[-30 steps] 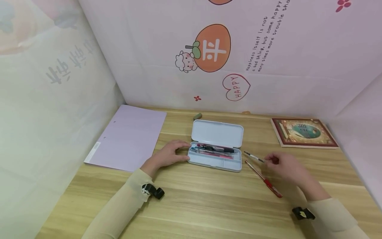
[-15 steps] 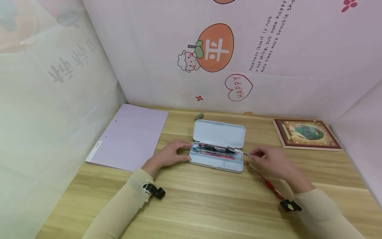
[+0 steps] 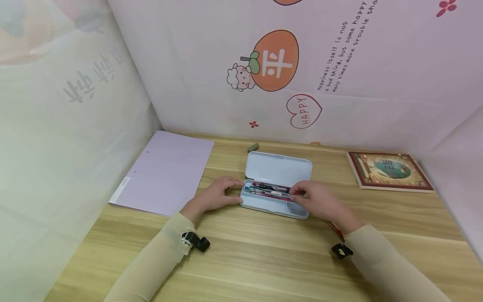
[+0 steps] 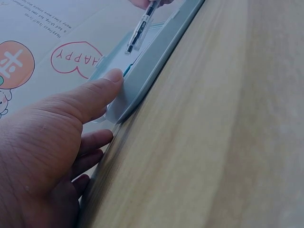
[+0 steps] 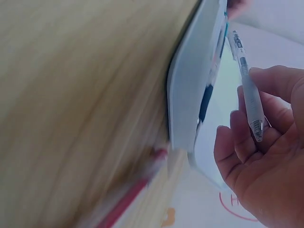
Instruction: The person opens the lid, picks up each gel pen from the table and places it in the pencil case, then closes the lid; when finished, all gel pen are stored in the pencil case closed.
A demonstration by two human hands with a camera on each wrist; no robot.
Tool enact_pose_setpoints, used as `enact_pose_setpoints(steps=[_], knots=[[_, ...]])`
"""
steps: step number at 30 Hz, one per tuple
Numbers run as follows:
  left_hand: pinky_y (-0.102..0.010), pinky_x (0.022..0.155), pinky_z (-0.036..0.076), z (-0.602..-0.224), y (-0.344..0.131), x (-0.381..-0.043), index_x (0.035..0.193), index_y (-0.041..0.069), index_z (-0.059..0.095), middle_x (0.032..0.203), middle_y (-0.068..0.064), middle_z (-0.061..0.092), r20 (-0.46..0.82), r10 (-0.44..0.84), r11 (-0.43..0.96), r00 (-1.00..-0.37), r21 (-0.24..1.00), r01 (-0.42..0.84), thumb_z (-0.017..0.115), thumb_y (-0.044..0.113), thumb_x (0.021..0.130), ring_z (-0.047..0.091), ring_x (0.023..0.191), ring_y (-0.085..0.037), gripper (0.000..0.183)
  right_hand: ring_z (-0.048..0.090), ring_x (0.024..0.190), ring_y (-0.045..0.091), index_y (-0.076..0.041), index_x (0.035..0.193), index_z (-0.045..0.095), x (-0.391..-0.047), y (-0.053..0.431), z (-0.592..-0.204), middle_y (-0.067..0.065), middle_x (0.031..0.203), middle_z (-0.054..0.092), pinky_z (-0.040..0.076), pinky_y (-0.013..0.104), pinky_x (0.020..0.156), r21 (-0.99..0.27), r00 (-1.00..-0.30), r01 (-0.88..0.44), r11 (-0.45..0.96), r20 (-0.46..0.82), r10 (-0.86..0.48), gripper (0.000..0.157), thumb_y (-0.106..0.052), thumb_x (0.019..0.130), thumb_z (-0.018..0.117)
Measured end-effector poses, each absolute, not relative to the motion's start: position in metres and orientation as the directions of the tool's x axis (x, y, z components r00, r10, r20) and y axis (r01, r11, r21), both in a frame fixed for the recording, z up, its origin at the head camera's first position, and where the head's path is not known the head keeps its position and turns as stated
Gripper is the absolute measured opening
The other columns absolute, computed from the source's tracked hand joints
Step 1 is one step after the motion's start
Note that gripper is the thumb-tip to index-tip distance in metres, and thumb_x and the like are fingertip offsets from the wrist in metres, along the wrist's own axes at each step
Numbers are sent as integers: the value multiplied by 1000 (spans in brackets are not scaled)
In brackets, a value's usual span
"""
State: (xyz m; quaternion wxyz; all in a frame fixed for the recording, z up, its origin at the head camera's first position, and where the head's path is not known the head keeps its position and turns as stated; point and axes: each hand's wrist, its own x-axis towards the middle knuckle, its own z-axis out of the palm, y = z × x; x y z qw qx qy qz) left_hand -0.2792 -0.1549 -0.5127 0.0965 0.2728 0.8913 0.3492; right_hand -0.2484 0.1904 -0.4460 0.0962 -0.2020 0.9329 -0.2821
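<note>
A pale blue pencil case (image 3: 266, 204) lies open on the wooden table, its lid tipped back and several pens inside. My left hand (image 3: 215, 195) holds the case's left end, thumb at the front corner and fingers toward the back. Over the right half of the case is my right hand (image 3: 318, 200), pinching a clear-and-white pen (image 5: 251, 97) between thumb and fingers. In the left wrist view that pen's tip points down into the case. A red pen (image 3: 334, 229) lies on the table to the right, mostly hidden under my right forearm.
A lilac sheet or folder (image 3: 170, 172) lies at the left, near the side wall. Behind the case sits a small green eraser-like block (image 3: 253, 147). A book with a decorated cover (image 3: 390, 171) lies at the back right. Printed cloth walls surround the table.
My right hand has carried the pen leftward from the table beside the red pen to over the case. The left hand has stayed at the case's left end.
</note>
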Motion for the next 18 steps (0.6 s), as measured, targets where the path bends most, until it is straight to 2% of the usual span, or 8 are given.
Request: enact_pose_setpoints(steps=[8,18], knots=[[-44,112,29,-512,-154,-279,139,29,56,143,4,48,15,560,604,-828,676,421,68,53,88,36,137,-21,58,56,79,14,-17,95,71,-257,169,-452,-5,89,65,50,32,69,-582,-877,-362,729,-52,-477,3,-17,94,68],[-43,112,29,-511,-154,-280,139,26,56,143,3,48,19,562,601,-827,678,424,69,50,88,37,136,-21,58,54,79,15,-15,95,71,-263,158,-459,-6,86,63,48,32,71,-556,-859,-405,726,-40,-510,5,-13,93,67]])
